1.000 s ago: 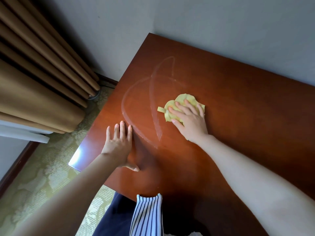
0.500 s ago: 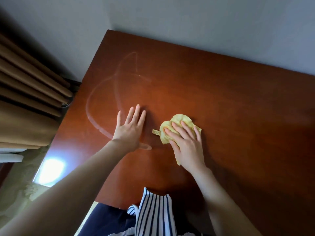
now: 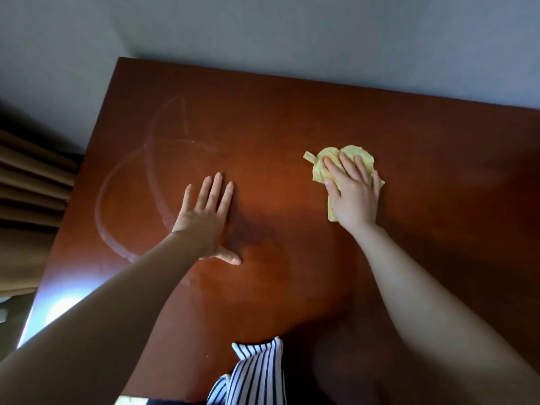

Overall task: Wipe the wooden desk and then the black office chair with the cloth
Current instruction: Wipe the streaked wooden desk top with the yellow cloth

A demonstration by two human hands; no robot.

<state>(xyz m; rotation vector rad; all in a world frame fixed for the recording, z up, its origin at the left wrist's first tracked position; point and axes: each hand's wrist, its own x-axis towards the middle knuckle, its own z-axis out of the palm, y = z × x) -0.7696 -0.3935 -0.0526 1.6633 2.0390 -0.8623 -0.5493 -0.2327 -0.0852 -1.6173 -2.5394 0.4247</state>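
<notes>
Under the right hand, the yellow cloth lies crumpled on the wooden desk, its edges showing past the straight, slightly spread fingers. Left hand (well apart) rests flat, fingers extended.

I see a reddish-brown polished wooden bench; right of its centre lies a crumpled yellow cloth, flattened under the right hand, whose straight fingers press down on it; the left hand rests palm-down on bare wood, well apart from the cloth; pale curved wipe streaks loop across the left part; a bright patch of glare sits by the near left edge.
</notes>
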